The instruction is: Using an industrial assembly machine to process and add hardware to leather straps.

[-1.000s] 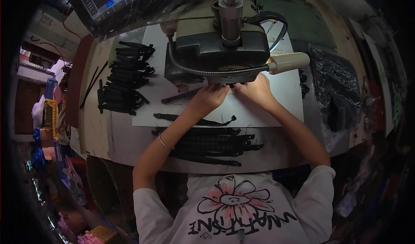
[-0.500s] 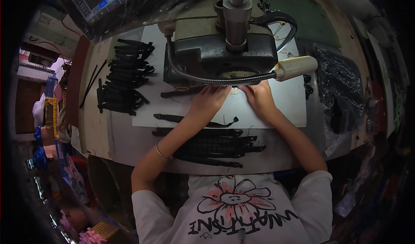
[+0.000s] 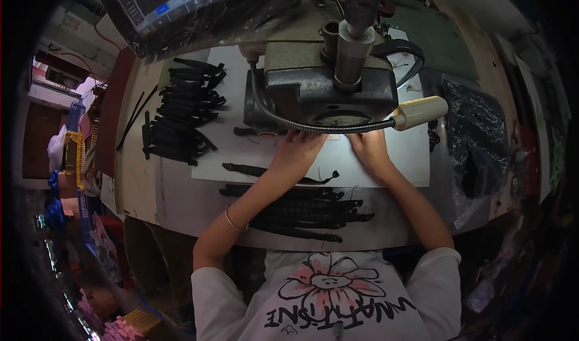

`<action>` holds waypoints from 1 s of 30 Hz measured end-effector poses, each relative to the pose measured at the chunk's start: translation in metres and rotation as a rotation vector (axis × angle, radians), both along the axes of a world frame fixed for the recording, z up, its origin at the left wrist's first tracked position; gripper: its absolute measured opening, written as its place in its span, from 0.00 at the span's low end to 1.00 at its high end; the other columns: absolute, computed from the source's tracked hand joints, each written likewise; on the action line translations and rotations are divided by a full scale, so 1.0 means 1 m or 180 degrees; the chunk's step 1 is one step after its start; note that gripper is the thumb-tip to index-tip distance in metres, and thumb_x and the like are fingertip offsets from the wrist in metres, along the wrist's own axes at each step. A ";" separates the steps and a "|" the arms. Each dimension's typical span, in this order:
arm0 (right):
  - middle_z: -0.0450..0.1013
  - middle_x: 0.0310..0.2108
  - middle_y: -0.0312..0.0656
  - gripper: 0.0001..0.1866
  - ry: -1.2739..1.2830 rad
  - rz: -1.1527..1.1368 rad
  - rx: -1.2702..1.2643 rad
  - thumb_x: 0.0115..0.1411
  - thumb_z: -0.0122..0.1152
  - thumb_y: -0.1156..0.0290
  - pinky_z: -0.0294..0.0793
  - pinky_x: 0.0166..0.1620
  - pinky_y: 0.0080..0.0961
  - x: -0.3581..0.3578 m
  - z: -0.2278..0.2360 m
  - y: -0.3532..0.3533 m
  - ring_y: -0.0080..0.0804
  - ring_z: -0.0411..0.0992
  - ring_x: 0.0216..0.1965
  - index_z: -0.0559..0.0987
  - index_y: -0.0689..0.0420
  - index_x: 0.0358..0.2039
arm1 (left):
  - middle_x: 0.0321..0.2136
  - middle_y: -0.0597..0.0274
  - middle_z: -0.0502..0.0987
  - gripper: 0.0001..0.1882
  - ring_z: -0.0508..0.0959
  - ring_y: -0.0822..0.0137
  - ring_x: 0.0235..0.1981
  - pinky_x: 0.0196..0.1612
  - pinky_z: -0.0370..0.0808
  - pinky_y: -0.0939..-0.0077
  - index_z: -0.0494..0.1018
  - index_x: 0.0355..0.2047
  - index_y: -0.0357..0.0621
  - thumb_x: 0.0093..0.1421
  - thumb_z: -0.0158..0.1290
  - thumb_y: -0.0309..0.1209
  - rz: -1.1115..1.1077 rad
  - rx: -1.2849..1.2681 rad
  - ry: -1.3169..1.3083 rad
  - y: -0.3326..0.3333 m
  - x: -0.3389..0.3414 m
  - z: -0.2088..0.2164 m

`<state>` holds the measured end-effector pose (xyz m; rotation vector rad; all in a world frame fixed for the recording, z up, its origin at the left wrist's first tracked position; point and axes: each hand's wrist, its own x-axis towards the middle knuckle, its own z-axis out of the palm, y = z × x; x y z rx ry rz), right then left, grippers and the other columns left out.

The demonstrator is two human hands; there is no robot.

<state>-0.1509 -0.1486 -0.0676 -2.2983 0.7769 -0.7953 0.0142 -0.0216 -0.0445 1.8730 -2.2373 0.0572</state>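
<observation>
Right hand point(image 3: 371, 151) stands farther apart from left hand point(image 3: 297, 155) than one second earlier. Strap point(image 3: 246, 131), left of left hand, now lies less slanted, its outer end advanced roughly level with that hand's fingertips.

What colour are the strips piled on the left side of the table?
The strips are black, best seen in the head view.

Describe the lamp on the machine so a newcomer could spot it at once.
Find the big dark machine beyond the right hand. Across its front, a ribbed metal neck curves to the right. The lamp sits at that end, a stubby cream cylinder beside dark, metallic neighbours.
</observation>
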 end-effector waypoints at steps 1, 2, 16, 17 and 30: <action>0.74 0.31 0.49 0.09 -0.0001 -0.0014 -0.0002 0.48 0.59 0.80 0.69 0.38 0.32 0.001 0.002 0.001 0.44 0.72 0.34 0.77 0.64 0.32 | 0.55 0.60 0.60 0.31 0.63 0.57 0.53 0.53 0.60 0.57 0.61 0.55 0.45 0.47 0.43 0.17 -0.0058 -0.0128 -0.0014 0.000 0.000 0.000; 0.73 0.27 0.49 0.06 -0.0191 -0.0043 -0.0203 0.46 0.60 0.78 0.66 0.38 0.34 0.003 0.005 0.004 0.46 0.70 0.33 0.76 0.64 0.27 | 0.55 0.60 0.61 0.31 0.63 0.56 0.53 0.53 0.61 0.57 0.61 0.55 0.45 0.47 0.42 0.17 -0.0065 -0.0100 0.0011 0.002 0.001 0.000; 0.71 0.29 0.46 0.11 -0.0442 0.0054 0.0025 0.45 0.64 0.72 0.59 0.46 0.35 0.001 0.010 0.001 0.44 0.65 0.39 0.75 0.64 0.28 | 0.47 0.57 0.67 0.30 0.66 0.58 0.49 0.53 0.60 0.60 0.63 0.54 0.47 0.46 0.45 0.19 -0.0045 -0.0065 0.0120 0.001 0.003 0.008; 0.71 0.31 0.47 0.12 -0.0445 0.0172 0.0135 0.45 0.64 0.72 0.59 0.46 0.35 0.000 0.015 0.001 0.45 0.65 0.40 0.75 0.64 0.29 | 0.47 0.57 0.67 0.30 0.66 0.58 0.49 0.53 0.60 0.60 0.63 0.54 0.47 0.46 0.45 0.19 -0.0046 -0.0066 0.0121 0.001 0.002 0.006; 0.65 0.24 0.44 0.08 -0.0570 0.0575 0.0938 0.55 0.54 0.71 0.64 0.33 0.29 -0.004 0.028 0.010 0.38 0.64 0.29 0.73 0.63 0.26 | 0.32 0.65 0.76 0.11 0.71 0.64 0.41 0.51 0.56 0.66 0.79 0.31 0.50 0.49 0.57 0.39 0.0868 -0.0188 0.1968 -0.011 -0.002 0.021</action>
